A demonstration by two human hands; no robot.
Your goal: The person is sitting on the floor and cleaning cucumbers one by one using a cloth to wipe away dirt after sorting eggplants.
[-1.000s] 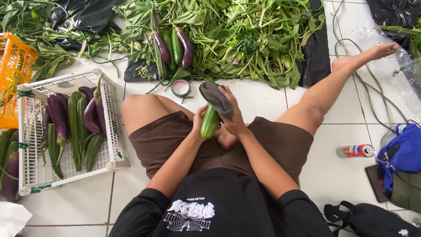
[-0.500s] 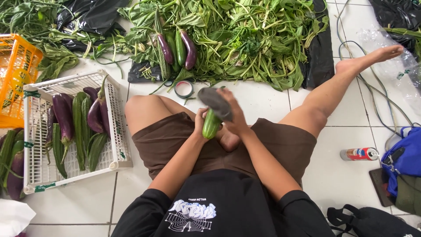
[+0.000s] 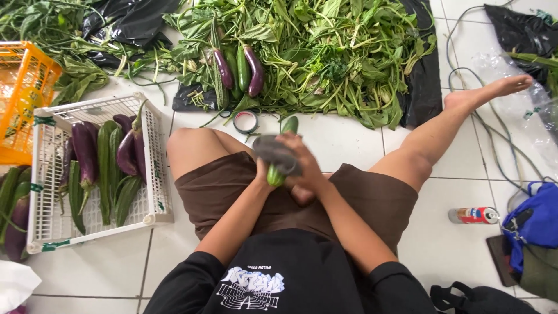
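Two hands hold one green cucumber (image 3: 280,152) over the person's lap, above the white tile floor (image 3: 459,256). The left hand (image 3: 264,170) is wrapped tight around the low end of the cucumber. The right hand (image 3: 307,168) is closed on a dark grey cloth (image 3: 276,154) that lies across the middle of the cucumber. The top tip of the cucumber pokes out past the cloth and points away from the person.

Just past the tip, a small roll of tape (image 3: 245,122) lies flat on the floor. Behind it, a black sheet (image 3: 427,81) is spread near the far edge of the floor, with a big pile of green leaves (image 3: 331,52) on it. Two purple eggplants (image 3: 254,71) and some long green vegetables lie on the near side of the pile.

A white crate (image 3: 43,186) sits on the left side of the floor, beside the person's knee. It has purple eggplants and long green vegetables in it. An orange crate (image 3: 26,93) stands behind it, touching it.

On the right side of the floor, a can (image 3: 474,215) lies on its side, near a blue bag (image 3: 532,224). A grey cable (image 3: 459,75) runs along the floor by the person's foot.
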